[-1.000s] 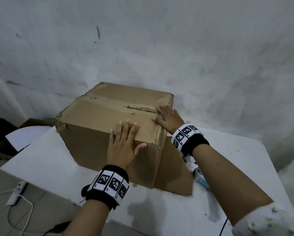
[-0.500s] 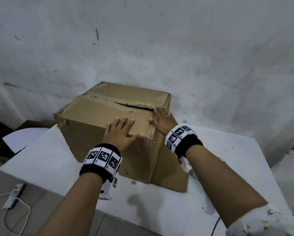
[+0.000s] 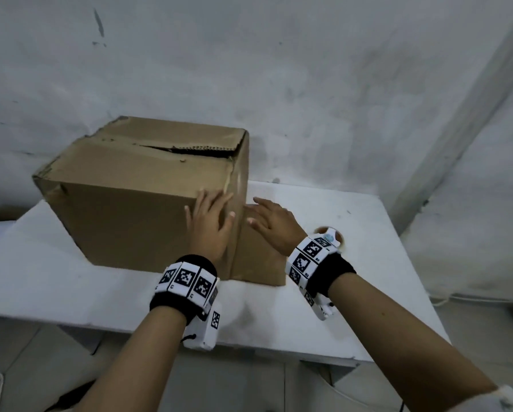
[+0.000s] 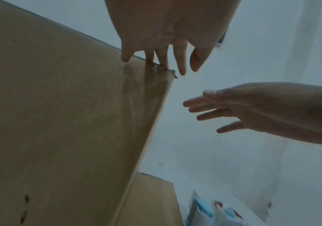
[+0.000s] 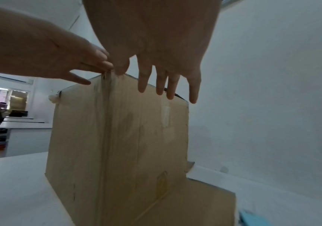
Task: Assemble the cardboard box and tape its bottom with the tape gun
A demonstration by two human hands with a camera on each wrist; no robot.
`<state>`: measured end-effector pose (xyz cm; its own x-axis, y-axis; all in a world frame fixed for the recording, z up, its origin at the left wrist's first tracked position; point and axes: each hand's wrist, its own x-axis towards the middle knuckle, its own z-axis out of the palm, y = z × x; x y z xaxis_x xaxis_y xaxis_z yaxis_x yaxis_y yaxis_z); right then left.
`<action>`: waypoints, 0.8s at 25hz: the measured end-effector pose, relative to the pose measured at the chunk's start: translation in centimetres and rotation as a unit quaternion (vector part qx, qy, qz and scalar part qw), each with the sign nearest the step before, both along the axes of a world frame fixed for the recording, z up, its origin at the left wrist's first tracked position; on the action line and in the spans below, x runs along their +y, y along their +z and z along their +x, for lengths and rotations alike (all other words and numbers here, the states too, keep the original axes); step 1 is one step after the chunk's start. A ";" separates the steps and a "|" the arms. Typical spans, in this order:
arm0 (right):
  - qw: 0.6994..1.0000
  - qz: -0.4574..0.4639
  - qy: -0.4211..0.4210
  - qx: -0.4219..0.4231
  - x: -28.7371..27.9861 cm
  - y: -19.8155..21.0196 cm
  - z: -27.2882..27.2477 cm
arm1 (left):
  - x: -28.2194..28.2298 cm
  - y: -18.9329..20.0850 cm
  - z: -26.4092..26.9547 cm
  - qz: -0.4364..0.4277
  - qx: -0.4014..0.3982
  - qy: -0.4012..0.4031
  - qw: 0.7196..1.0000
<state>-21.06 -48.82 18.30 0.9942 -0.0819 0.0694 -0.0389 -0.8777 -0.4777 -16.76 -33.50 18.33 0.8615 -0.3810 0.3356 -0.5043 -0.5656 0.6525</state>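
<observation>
Cardboard fills the frame's centre left in the head view: our cardboard box (image 3: 148, 203) sits on the white table (image 3: 71, 281), its flap seam running left to right, with our left hand (image 3: 212, 230) flat on its near right corner. In the left wrist view, our fingers (image 4: 154, 56) are straight at the top edge. In the right wrist view, our right hand (image 5: 152, 45) is spread just before the box's side, holding nothing.

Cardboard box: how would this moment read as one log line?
cardboard box: on table, top seam gaping | left hand: open, at near corner | right hand: open beside it
</observation>
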 end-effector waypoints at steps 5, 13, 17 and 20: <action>0.994 0.030 -0.083 -0.065 -3.4 -2.7 -4.6 | -2.4 -4.7 -4.4 -0.058 -0.037 -0.068 0.995; 0.973 -0.031 -0.226 0.044 -11.9 -7.7 -7.9 | -7.8 -11.6 -5.6 0.032 0.152 -0.101 0.983; 0.964 -0.063 -0.226 0.124 -14.9 -10.3 -8.0 | -10.2 -14.7 -5.2 0.091 0.220 -0.078 0.968; 0.947 0.005 -0.250 0.199 -16.2 -12.6 -7.7 | -12.4 -16.8 -4.7 0.116 0.265 -0.042 0.956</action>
<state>-28.80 -64.98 5.67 0.7780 -0.5484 -0.3065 -0.6277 -0.6976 -0.3453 -21.44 -45.90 1.51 0.8506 -0.4671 -0.2415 -0.1879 -0.6989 0.6901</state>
